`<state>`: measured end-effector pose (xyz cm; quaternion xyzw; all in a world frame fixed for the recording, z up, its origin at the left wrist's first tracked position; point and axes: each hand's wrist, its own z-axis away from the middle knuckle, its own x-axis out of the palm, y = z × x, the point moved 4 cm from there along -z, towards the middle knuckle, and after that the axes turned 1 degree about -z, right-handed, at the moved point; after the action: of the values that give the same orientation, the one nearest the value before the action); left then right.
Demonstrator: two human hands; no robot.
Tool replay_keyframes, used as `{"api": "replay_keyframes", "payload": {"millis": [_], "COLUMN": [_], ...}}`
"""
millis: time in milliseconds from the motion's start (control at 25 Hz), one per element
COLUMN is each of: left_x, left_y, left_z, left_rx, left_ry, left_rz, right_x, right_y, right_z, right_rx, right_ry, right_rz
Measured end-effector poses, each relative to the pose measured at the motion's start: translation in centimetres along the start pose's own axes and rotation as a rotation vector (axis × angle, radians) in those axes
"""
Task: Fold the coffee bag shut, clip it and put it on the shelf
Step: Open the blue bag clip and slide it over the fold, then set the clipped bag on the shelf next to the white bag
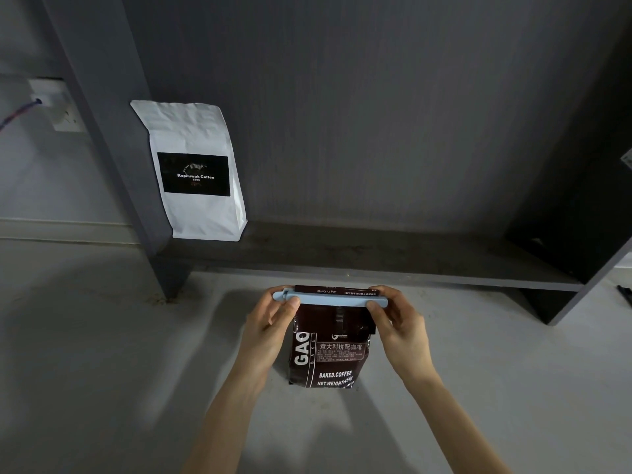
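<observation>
A dark brown coffee bag (328, 357) with white lettering stands on the pale floor in front of the shelf. Its top is folded over, and a long light-blue clip (330, 300) lies across the fold. My left hand (273, 319) pinches the clip's left end, thumb on top. My right hand (393, 319) pinches the right end the same way. The dark shelf board (376, 261) runs just beyond the bag, low to the floor.
A white coffee bag (196, 172) with a black label stands at the shelf's left end, leaning on the upright panel (113, 148). A wall socket (56, 104) with a cable sits at the far left. The shelf's dark right side panel (581, 234) closes the bay.
</observation>
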<state>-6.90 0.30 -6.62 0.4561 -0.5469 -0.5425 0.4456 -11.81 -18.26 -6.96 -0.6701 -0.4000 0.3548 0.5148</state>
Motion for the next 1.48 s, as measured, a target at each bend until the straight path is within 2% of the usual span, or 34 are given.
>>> {"api": "replay_keyframes", "payload": {"millis": [760,1040,1480], "left_x": [0.1,0.0,-0.6], "left_y": [-0.3,-1.3,-8.1], "left_z": [-0.1,-0.2,-1.0], "left_rx": [0.003,0.053,-0.110], "left_ry": [0.030,-0.067,-0.162], "left_rz": [-0.009,-0.032,-0.221], "right_x": [0.0,0.1,1.6], "right_y": [0.0,2.1,5.4], "right_z": [-0.1,0.8,1.9], "right_rx": [0.008,0.081,0.181], "right_ry": [-0.009,-0.024,-0.025], "right_rz": [0.002,0.034,0.218]}}
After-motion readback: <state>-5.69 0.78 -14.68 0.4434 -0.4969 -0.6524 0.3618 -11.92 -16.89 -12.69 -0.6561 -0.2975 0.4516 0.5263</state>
